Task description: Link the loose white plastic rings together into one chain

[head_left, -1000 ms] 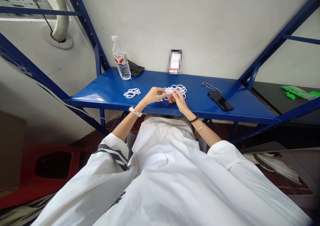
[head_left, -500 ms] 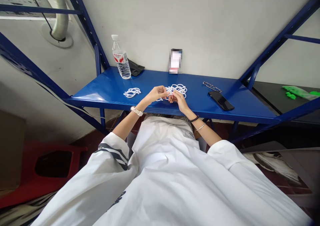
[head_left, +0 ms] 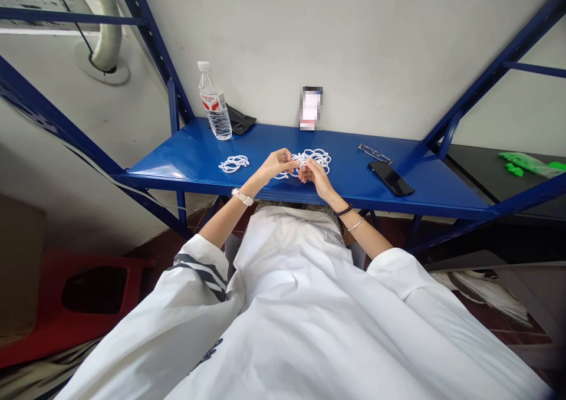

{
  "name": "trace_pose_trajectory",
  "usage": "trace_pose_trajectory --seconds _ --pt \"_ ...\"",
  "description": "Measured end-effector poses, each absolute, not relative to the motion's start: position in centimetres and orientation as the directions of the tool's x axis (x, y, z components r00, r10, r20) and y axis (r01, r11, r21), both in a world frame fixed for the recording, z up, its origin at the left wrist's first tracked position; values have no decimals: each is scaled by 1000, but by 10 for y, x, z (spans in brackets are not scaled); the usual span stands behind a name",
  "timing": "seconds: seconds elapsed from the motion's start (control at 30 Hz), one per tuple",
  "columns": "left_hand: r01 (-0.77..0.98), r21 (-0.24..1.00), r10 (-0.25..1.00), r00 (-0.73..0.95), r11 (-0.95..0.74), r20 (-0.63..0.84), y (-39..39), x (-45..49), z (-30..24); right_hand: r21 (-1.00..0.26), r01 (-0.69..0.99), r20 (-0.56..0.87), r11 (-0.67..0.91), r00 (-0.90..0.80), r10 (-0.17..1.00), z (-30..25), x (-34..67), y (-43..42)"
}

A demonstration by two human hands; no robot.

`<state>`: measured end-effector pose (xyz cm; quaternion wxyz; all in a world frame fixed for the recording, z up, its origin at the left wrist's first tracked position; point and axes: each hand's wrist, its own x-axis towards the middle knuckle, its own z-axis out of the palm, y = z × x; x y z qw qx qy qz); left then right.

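Observation:
My left hand [head_left: 278, 164] and my right hand [head_left: 315, 174] are close together above the front half of the blue shelf, thumbs and fingertips pinched. Between them is part of a white cord-like loop; its shape is mostly hidden by the fingers. Just behind and under the hands lies a pile of white loops [head_left: 319, 153]. Another white loop [head_left: 281, 176] shows below my left hand. Farther left on the shelf sits a smaller group of white loops [head_left: 233, 164], apart from both hands.
On the blue shelf [head_left: 265, 137] stand a water bottle [head_left: 216, 111] and a phone with a blurred screen [head_left: 311, 108], leaning on the wall. A black pouch [head_left: 241, 121] lies behind the bottle. To the right are glasses [head_left: 375, 153] and a black phone [head_left: 391, 179].
My fingertips have shifted slightly around the small white piece, with the left hand's fingers lifting a little. Everything else on the shelf stays put.

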<state>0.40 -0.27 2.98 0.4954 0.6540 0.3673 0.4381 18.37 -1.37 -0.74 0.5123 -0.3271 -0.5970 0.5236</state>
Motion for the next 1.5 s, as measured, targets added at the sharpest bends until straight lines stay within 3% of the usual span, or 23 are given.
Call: trace_pose_trajectory --seconds 0.1,0.27,0.47,0.6,0.8,0.97,1.13,1.3,1.5 --pt "210 912 925 227 -353 306 5 0 23 -973 -141 212 181 -243 947 -4 183 -15" --pt "629 634 881 192 -449 433 18 -9 5 -970 -153 219 188 -222 950 -3 183 -16" --pt "727 472 857 330 -499 396 20 -16 7 -971 -132 225 200 -215 950 -6 184 -15" --pt "863 330 902 270 -382 337 16 -31 21 -968 -126 242 218 -225 944 -7 184 -14" --pt "984 160 962 38 -84 269 13 -62 28 -965 -118 256 234 -234 938 -9 185 -14" --pt "990 133 973 -75 47 219 20 -90 27 -960 -130 272 247 -244 931 -9 186 -14" --pt "986 162 997 -50 39 65 32 -111 27 -958 -138 280 252 -247 928 -9 187 -15" --pt "976 206 988 39 -71 152 34 -106 26 -956 -151 285 253 -254 924 -9 187 -15" --pt "959 146 939 192 -241 285 27 -93 35 -955 -163 283 248 -249 926 -11 187 -13"
